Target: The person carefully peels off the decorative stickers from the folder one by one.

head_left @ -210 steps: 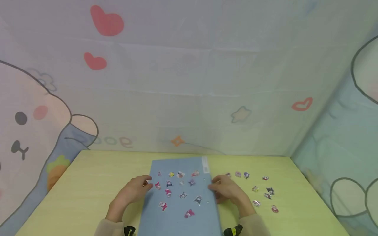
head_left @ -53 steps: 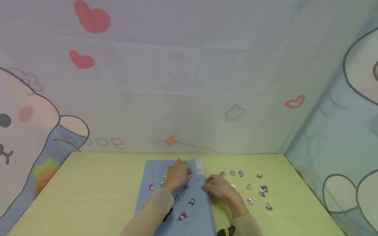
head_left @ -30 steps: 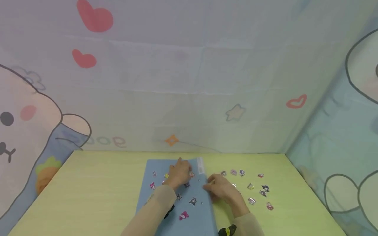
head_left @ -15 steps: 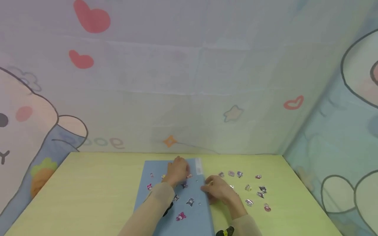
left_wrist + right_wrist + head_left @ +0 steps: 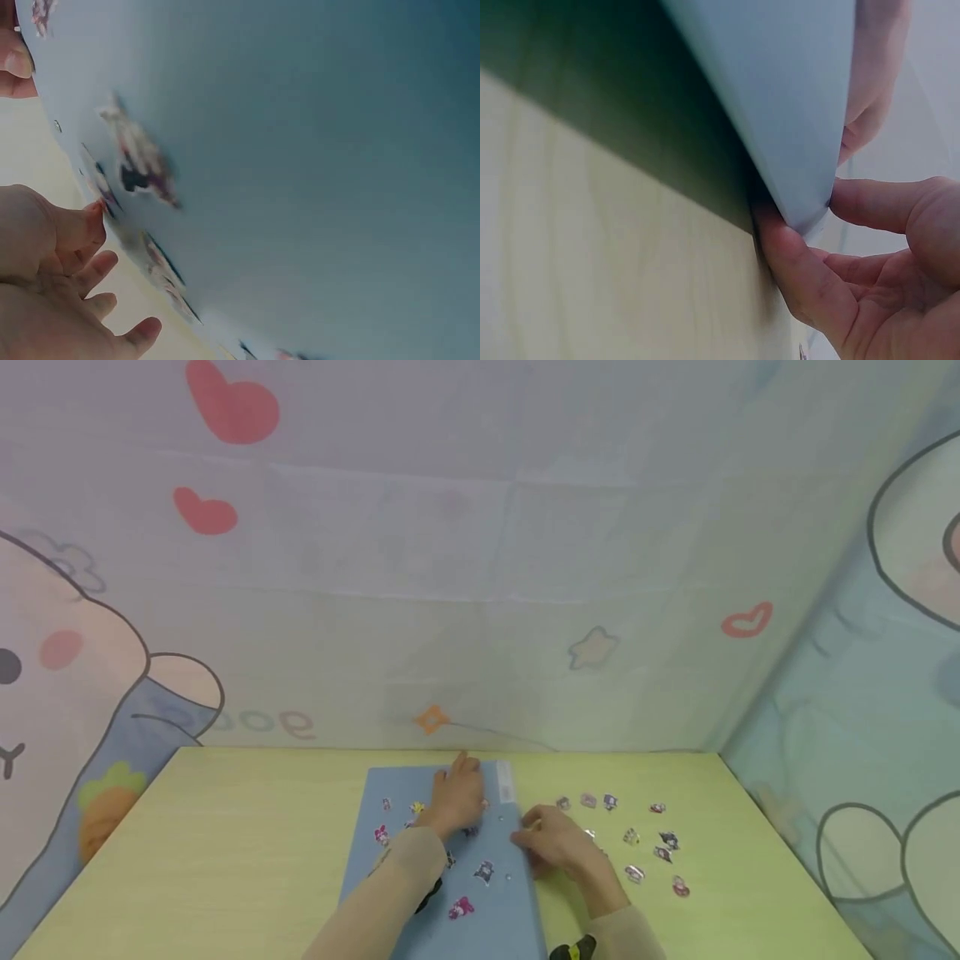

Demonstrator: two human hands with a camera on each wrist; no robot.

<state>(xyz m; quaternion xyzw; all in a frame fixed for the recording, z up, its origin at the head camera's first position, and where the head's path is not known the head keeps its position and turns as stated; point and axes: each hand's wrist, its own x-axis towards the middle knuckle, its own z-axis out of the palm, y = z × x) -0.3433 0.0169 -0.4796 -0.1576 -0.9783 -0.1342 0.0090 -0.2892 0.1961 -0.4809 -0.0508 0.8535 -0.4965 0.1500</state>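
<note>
A light-blue folder (image 5: 502,935), dotted with cartoon character stickers, lies in front of me in the head view. My left hand (image 5: 456,797) reaches across its upper part. In the left wrist view a reddened fingertip (image 5: 96,225) of that hand presses at the edge of a sticker (image 5: 100,180), while the other fingers spread loosely. My right hand (image 5: 558,843) grips the folder's right edge. The right wrist view shows its thumb (image 5: 877,204) on the upper face and a finger (image 5: 802,270) underneath, with that edge lifted off the table. The left hand and sleeve cover some stickers.
Several loose stickers (image 5: 633,874) are scattered on the pale yellow table (image 5: 255,835) to the right of the folder. A white label (image 5: 504,781) is at the folder's upper right corner. A printed cloth (image 5: 480,610) hangs behind the table.
Seven seconds ago my left hand was at the folder's left edge; since then it has moved right, onto the upper part. Lately it shifts only slightly. My right hand stays at the right edge.
</note>
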